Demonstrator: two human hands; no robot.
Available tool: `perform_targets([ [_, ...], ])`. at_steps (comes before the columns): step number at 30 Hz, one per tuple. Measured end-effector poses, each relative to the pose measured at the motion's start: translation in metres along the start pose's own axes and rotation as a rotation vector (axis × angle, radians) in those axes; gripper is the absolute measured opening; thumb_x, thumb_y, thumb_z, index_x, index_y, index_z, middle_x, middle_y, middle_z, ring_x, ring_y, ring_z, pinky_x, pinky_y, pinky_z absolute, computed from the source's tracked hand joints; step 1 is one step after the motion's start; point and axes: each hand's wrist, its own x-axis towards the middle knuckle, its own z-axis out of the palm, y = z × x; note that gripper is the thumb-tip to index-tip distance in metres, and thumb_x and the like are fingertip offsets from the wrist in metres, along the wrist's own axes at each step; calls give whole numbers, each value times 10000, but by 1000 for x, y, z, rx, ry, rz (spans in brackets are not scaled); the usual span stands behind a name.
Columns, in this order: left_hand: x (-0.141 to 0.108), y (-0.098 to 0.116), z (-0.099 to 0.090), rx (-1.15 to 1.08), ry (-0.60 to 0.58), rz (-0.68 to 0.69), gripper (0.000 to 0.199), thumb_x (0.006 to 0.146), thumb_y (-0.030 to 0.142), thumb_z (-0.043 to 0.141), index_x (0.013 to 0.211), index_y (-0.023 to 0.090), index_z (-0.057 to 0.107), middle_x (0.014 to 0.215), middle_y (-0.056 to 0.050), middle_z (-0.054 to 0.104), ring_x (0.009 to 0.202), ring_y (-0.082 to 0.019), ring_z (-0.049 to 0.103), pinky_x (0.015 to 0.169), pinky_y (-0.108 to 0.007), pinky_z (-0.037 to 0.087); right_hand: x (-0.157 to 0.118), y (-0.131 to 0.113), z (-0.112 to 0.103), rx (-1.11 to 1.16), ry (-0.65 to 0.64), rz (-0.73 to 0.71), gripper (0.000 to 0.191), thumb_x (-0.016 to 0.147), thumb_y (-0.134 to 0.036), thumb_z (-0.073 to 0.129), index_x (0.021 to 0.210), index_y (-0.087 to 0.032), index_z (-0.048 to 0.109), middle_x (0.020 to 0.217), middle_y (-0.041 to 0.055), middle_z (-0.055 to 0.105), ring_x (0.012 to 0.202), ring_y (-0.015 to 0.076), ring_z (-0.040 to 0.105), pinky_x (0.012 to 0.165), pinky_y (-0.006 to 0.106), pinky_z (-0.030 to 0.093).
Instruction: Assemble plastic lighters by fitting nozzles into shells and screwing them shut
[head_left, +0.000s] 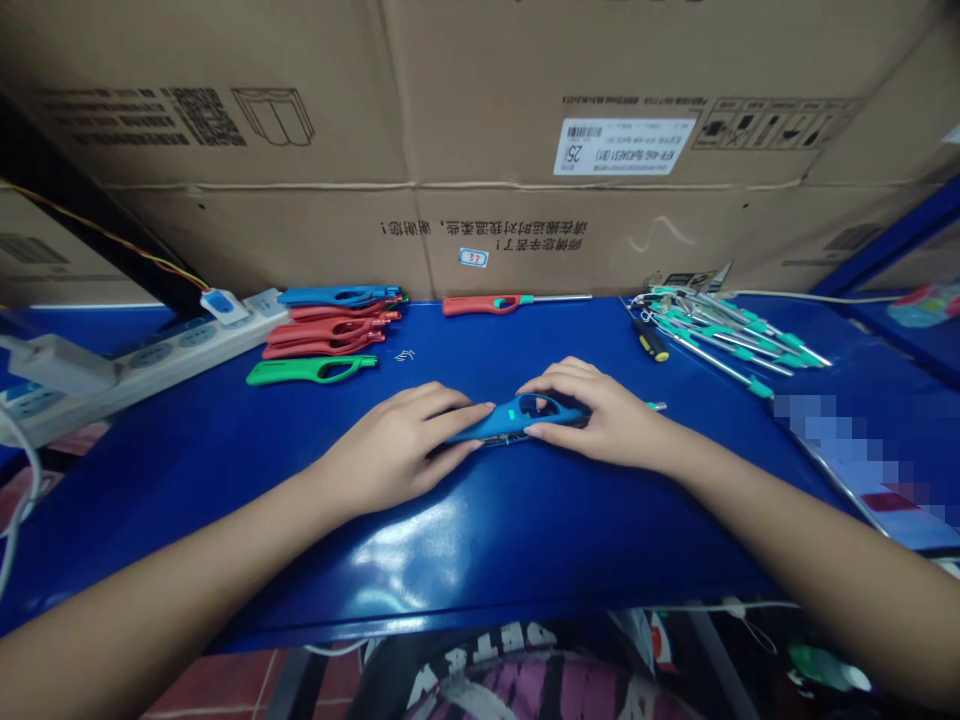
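A blue lighter body (pixel 491 424) lies sideways over the middle of the blue table, with an oval opening toward its right part and a small green piece on its side. My left hand (pixel 401 440) grips its left end between thumb and fingers. Around the right end, near the opening, my right hand (pixel 592 415) is closed with thumb and fingers. A small metal and green tip (pixel 658 406) shows beyond my right hand. Behind them rests a red lighter (pixel 480 305) with a metal rod.
Red, blue and green handles (pixel 311 371) lie at the back left, beside small screws (pixel 405 355) and a power strip (pixel 169 352). At the back right are several metal rods (pixel 750 335) and a screwdriver (pixel 649 341). A cardboard box (pixel 300 235) stands behind the table (pixel 300 560).
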Motion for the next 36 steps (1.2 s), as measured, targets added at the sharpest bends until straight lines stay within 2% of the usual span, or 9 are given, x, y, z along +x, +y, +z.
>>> perform_targets([
  [7, -1, 0, 6, -73, -75, -69, 391, 1012, 322, 534, 1377, 195, 599, 1183, -120, 687, 1062, -246, 643, 922, -406, 560, 1, 3, -5, -63, -108, -61, 297, 938, -428, 659, 1158, -230, 628, 1146, 76, 669, 1116, 241, 559, 1000, 421, 400],
  [22, -1, -1, 6, -86, -128, -76, 349, 1002, 308, 553, 1314, 177, 637, 1180, -113, 688, 1073, -250, 631, 935, -407, 543, -1, 10, -3, -150, -150, -84, 344, 942, -457, 648, 1189, -219, 636, 1154, 86, 656, 1134, 243, 570, 1012, 421, 380],
  [29, 0, 1, 6, -15, -134, -46, 337, 1006, 313, 536, 1290, 170, 647, 1151, -116, 693, 1037, -255, 631, 895, -413, 559, 0, 10, -2, -242, -158, -107, 388, 929, -484, 652, 1220, -227, 648, 1179, 94, 644, 1150, 261, 573, 1014, 441, 388],
  [33, -1, 1, 11, 28, -125, -25, 354, 1001, 261, 530, 1323, 143, 615, 1131, -130, 694, 1023, -255, 640, 893, -408, 565, 0, 10, -4, -329, -179, -141, 367, 955, -395, 618, 1268, -204, 640, 1180, 109, 654, 1091, 262, 605, 959, 430, 427],
  [36, 0, 0, 14, -28, -83, -39, 336, 1011, 258, 528, 1316, 139, 605, 1122, -127, 701, 1021, -244, 652, 904, -399, 564, -1, 10, -5, -355, -185, -198, 306, 1003, -348, 540, 1235, -191, 664, 1160, 109, 679, 1031, 238, 638, 909, 401, 444],
])
